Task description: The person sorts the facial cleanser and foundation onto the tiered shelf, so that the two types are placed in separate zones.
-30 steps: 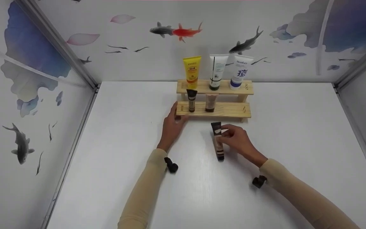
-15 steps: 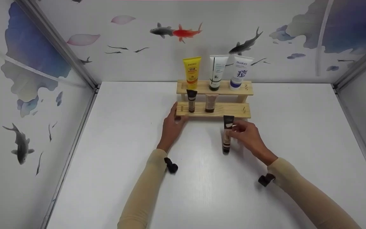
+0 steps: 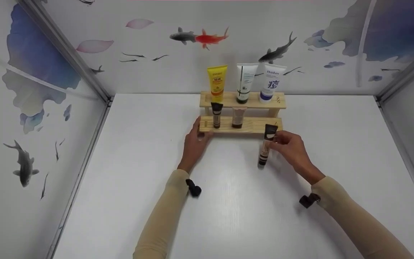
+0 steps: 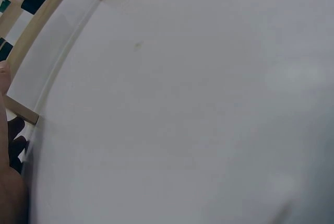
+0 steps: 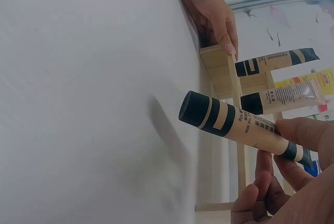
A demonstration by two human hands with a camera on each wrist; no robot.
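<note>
My right hand (image 3: 293,149) pinches a beige cosmetic tube (image 3: 265,145) with black cap and black end between thumb and fingers. In the right wrist view the tube (image 5: 245,127) is tilted, cap lowest, above the white table with its shadow apart. The two-tier wooden rack (image 3: 257,124) stands just behind it. My left hand (image 3: 194,144) grips the rack's left front end, thumb at the front and fingers round the side. On the lower tier stand a slim black-and-beige tube (image 3: 216,116) and a pinkish tube (image 3: 238,117).
Along the upper tier stand a yellow tube (image 3: 217,84), a white tube with a dark stripe (image 3: 245,82) and a white-and-blue tube (image 3: 271,84). The patterned back wall (image 3: 149,72) rises behind the table (image 3: 149,136). Small black cameras (image 3: 193,188) hang at both wrists.
My right hand has carried the beige tube rightward and back toward the rack's right front end. My left hand stays on the rack, which looks almost unmoved.
</note>
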